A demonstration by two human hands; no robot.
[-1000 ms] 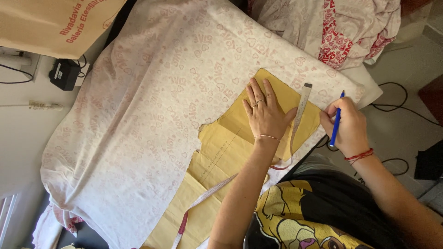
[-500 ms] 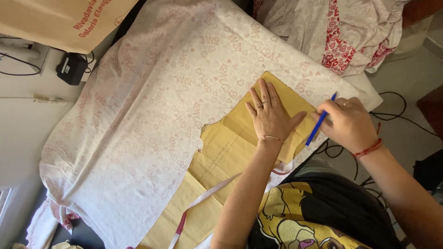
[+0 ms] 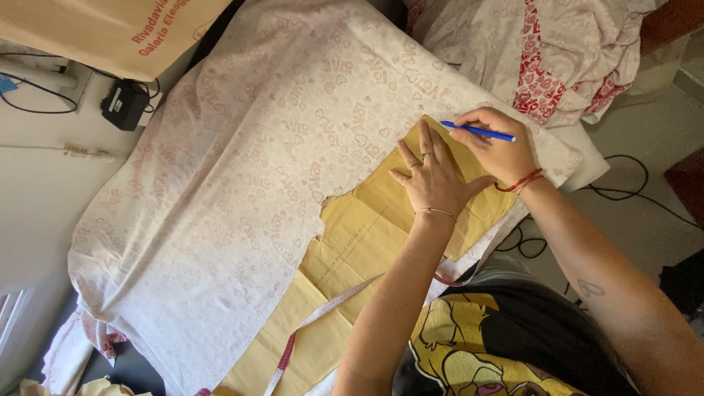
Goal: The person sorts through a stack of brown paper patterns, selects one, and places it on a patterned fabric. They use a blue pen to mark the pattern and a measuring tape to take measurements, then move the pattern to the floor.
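Pale floor (image 3: 645,213) with black cables (image 3: 623,192), white wall (image 3: 37,191) at left.

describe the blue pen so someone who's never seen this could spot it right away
Start at the big white fabric with pale pink hearts spread over the table, then find the yellow paper pattern lying on it. At the pattern's far corner, the right hand holds the blue pen, the only slim, bright blue thing there.
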